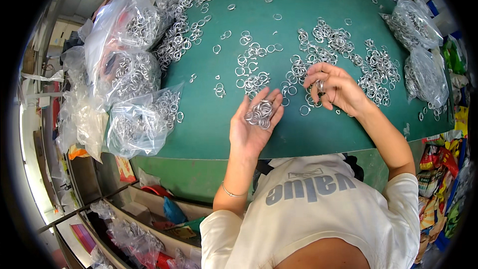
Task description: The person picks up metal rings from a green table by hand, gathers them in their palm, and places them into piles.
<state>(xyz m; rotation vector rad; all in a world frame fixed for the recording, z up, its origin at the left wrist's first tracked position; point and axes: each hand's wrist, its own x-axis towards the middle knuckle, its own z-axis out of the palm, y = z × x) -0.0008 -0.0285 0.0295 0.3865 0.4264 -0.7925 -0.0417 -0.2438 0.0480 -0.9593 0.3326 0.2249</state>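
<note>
In the cupped palm of my left hand (pixel 253 128) lies a small heap of silver metal rings (pixel 261 114); the fingers are slightly curled beneath and around it. To its right, my right hand (pixel 336 88) is bent over the table, thumb and fingers pinched on a few rings (pixel 320 86). The fingers partly hide what they hold. A loose pile of rings (pixel 326 40) spreads beyond the right hand, and another cluster (pixel 381 67) lies to its right. Just past my left fingertips sit more scattered rings (pixel 253 82). Some rings look open-ended, with small tabs.
Clear plastic bags full of rings (pixel 132 77) crowd the left of the green table (pixel 209 124). Further filled bags (pixel 425 74) stand at the right edge. Below the table at left are open drawers (pixel 149 209) with plastic bags. Colourful packets (pixel 435 169) hang or lie at right.
</note>
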